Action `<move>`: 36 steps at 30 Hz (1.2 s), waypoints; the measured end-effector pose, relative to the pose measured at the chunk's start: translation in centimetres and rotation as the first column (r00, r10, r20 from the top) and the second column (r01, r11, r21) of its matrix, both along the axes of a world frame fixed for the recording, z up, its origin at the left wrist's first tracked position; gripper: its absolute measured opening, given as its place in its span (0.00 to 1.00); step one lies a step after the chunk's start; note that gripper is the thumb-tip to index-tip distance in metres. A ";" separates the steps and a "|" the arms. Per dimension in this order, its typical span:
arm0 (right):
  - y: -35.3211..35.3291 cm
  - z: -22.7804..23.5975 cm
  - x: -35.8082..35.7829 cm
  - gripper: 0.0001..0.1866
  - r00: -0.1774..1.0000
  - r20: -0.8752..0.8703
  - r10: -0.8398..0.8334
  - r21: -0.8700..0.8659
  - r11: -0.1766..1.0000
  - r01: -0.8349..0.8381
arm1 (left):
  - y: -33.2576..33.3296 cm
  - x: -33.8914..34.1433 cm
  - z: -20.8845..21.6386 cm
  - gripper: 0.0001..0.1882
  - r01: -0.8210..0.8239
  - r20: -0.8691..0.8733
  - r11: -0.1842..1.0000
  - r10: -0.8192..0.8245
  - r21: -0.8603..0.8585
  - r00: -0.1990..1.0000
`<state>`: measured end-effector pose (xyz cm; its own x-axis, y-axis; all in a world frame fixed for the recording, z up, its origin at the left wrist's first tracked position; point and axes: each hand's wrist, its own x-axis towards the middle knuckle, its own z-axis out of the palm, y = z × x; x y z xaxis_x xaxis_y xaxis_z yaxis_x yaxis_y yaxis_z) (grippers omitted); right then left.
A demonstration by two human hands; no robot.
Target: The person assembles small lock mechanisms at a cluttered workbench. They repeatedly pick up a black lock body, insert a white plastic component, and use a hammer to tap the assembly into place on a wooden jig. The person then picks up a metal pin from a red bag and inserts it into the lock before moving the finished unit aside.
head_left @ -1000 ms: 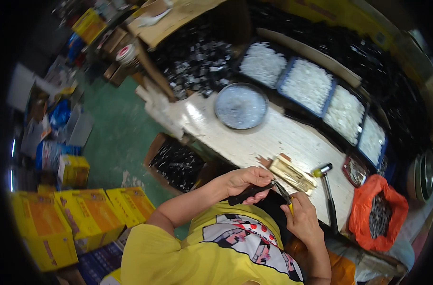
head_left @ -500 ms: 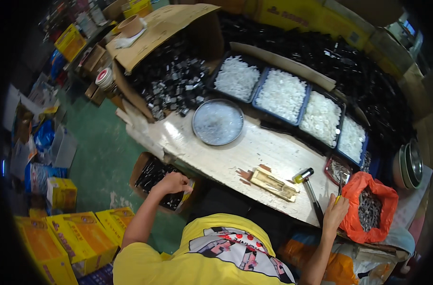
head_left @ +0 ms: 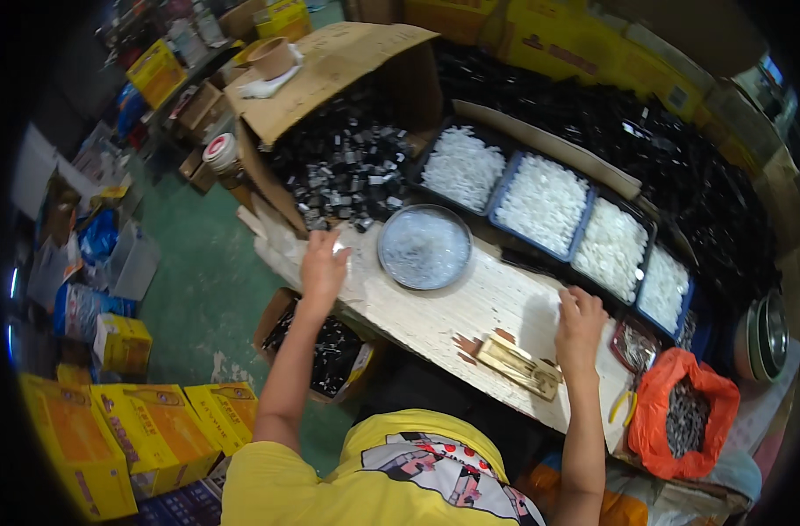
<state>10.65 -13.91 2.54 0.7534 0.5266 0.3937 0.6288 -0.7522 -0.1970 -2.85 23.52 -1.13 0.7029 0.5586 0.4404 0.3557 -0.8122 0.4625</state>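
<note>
My left hand (head_left: 324,270) is at the table's left edge, beside a heap of small black and silver metal-cased parts (head_left: 352,184). Its fingers are apart and I see nothing in them. Over the right half of the table is my right hand (head_left: 580,329), its fingers loosely bent and no object visible in them. A wooden jig (head_left: 518,368) with a long groove lies left of that forearm. Pliers with yellow handles (head_left: 623,407) rest right of it, beside an orange plastic bag (head_left: 650,443) of small grey parts. The hammer and screwdriver are hidden by my right hand and arm.
A round metal tray (head_left: 425,285) holds small clear pieces. Behind it, trays of white plastic parts (head_left: 545,206) stand in a row, backed by black parts (head_left: 584,114). A carton of black pieces (head_left: 360,364) sits below the table; yellow boxes (head_left: 159,421) stand lower left.
My left hand has moved up from the carton to the table's left edge. My right hand has let go of the pliers and moved up and left. The view has shifted slightly.
</note>
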 end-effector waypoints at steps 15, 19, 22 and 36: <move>1.1 0.4 -2.5 0.15 0.959 0.046 0.280 0.000 0.960 -0.280 | -0.1 5.0 -2.7 0.11 0.019 0.082 0.992 -0.029 0.125 0.996; -1.7 0.9 -7.5 0.15 0.951 0.014 0.310 -0.076 0.948 -0.309 | 0.1 2.0 -3.2 0.10 0.152 0.078 0.981 -0.162 0.120 0.984; -2.6 0.1 -9.0 0.15 0.955 -0.036 0.294 -0.098 0.950 -0.296 | -0.9 0.2 -3.8 0.12 0.184 0.057 0.971 -0.194 0.151 0.979; -2.3 -0.6 -8.0 0.15 0.920 -0.079 0.384 -0.038 0.921 -0.388 | -12.3 0.2 5.7 0.11 0.389 0.042 0.528 -0.552 -0.755 0.833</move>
<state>2.61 -16.20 1.89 0.5119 0.8001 0.3128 0.8586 -0.4644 -0.2173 -2.65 11.25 4.53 0.9761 0.1912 -0.1036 0.1629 -0.3273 0.9308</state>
